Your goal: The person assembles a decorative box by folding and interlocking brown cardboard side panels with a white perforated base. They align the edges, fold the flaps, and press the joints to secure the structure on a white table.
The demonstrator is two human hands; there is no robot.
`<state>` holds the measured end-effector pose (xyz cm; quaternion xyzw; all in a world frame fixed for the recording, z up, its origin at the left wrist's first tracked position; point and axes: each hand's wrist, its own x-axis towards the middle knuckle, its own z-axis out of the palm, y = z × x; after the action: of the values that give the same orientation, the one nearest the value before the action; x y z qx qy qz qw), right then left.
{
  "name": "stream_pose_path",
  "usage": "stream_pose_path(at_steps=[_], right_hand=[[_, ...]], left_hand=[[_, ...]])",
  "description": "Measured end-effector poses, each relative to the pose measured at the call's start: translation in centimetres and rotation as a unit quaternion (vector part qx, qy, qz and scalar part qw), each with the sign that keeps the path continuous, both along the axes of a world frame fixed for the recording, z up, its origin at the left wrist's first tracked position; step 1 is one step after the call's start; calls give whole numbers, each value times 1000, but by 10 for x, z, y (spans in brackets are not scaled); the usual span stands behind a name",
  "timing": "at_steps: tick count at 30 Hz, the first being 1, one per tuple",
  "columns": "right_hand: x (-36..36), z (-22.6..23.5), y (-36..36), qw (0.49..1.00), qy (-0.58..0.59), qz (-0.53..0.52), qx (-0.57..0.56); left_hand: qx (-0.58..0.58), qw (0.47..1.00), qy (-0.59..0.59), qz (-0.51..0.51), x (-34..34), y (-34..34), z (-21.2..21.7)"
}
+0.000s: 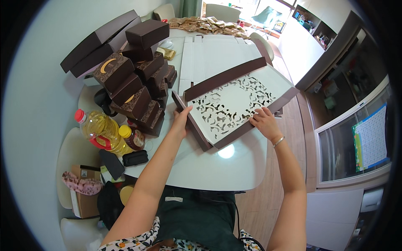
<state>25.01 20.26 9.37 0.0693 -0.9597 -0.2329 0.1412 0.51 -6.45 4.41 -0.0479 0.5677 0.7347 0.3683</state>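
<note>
Both hands [180, 121] [265, 124] holding cut-out box [237, 101], stacked boxes [144, 102] left, cardboard [220, 54] behind

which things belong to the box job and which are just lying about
Likely in the job:
brown box with scroll cutouts, touched by left hand and right hand
flat white cardboard
stacked brown boxes

Likely just lying about:
oil bottle
yellow-capped jar
black case
spotted pink cloth

The open box [234, 98] hid the near part of the white cardboard [222, 54]. The lower edge cut off the patterned sleeve [136, 239], and the marks on the paper chart [372, 138] were too small to read.
</note>
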Motion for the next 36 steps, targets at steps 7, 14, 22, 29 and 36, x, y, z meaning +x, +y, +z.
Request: stream_pose_path(at_steps=[7,14,22,29,36], right_hand=[[-7,2,7,983,146,-111,6],[-6,-40,-43,845,216,-173,-458],[34,-49,-113,781,145,-220,-566],[27,-51,-106,767,149,-265,-565],[21,-47,-94,849,252,-224,-407]], left_hand=[[73,991,44,-103,88,-26,9],[13,997,-64,-48,171,-53,17],[5,933,-107,-344,167,-61,-2],[-82,781,372,-496,137,-107,12],[-200,614,724,-241,77,-138,43]])
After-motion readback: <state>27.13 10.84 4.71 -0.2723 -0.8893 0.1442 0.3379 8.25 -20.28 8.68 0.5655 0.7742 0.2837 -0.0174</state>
